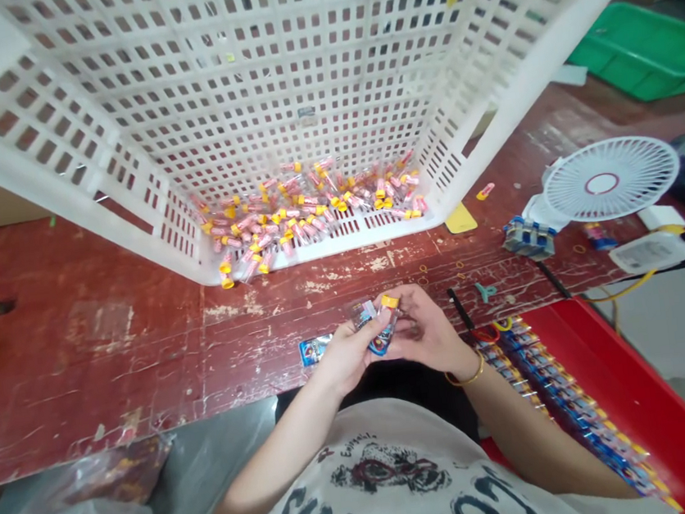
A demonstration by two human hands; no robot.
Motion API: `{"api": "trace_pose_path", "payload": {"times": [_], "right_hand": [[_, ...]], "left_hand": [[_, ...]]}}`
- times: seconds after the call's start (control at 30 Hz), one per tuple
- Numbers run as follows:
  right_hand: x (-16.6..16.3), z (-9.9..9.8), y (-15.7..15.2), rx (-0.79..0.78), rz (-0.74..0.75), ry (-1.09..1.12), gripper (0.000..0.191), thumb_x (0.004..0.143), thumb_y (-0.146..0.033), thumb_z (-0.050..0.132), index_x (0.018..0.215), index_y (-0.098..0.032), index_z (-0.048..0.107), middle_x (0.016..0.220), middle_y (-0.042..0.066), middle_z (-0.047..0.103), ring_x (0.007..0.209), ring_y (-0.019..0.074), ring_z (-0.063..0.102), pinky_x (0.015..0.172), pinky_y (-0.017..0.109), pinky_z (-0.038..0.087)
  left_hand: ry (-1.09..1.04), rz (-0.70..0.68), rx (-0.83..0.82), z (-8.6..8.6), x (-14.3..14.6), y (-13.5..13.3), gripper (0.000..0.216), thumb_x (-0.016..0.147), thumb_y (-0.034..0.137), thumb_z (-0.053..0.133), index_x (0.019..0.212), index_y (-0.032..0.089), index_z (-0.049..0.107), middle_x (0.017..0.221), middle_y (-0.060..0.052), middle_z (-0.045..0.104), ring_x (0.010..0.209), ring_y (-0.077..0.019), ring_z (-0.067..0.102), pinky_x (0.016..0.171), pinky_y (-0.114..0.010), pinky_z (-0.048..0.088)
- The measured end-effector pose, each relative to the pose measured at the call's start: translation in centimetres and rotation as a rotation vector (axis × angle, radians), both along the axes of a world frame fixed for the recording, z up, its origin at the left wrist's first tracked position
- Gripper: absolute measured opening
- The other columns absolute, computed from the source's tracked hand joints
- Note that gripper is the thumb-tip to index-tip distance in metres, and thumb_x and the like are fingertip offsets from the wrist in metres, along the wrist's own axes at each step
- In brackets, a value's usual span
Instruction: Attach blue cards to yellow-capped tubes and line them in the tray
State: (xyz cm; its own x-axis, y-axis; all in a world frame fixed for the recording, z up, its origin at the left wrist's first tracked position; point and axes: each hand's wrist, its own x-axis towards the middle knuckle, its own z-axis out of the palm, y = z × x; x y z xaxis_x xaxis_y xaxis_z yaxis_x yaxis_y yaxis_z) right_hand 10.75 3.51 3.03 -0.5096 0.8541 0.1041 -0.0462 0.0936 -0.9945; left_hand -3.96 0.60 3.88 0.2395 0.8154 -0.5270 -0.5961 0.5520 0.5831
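Head view, worn red table (109,333), white basket (299,89), left hand (346,357) and right hand (428,331) grips clamped on yellow-capped tube (386,324)

One white lattice crate (274,91) stood tilted on the table, holding dozens of small yellow-capped tubes (306,212), too many to count. Two hands (382,339) shared one such tube (385,322). There was one small white fan (609,177), one green tray (646,49), one red tray (643,396) and one gold bangle (467,376).
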Motion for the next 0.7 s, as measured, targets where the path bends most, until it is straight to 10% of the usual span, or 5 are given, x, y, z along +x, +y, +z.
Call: {"api": "trace_pose_path", "payload": {"times": [0.13, 0.7], "right_hand": [[-0.6, -0.5, -1.3, -0.035, -0.037, -0.087, 0.082, 0.054, -0.026, 0.086, 0.117, -0.030, 0.035, 0.118, 0.008, 0.049, 0.094, 0.0211, 0.061, 0.067, 0.033, 0.059], [-0.9, -1.3, -1.9, 0.151, -0.222, -0.137, 0.062, 0.059, -0.013, 0.069, 0.109, -0.027, 0.034, 0.109, 0.005, 0.046, 0.097, 0.0194, 0.057, 0.077, 0.033, 0.054]], "left_hand": [[-0.023, 0.015, -0.048, 0.1, 0.6, 0.5, 0.034, 0.070, 0.036, 0.077, 0.089, 0.009, 0.071, 0.081, -0.010, 0.073, 0.070, -0.0180, 0.069, 0.061, -0.026, 0.057], [0.067, -0.013, 0.033, -0.3, 1.1, -0.5, 0.033, 0.066, 0.036, 0.080, 0.085, 0.009, 0.072, 0.071, -0.007, 0.072, 0.063, -0.0126, 0.064, 0.068, -0.024, 0.050]]}}
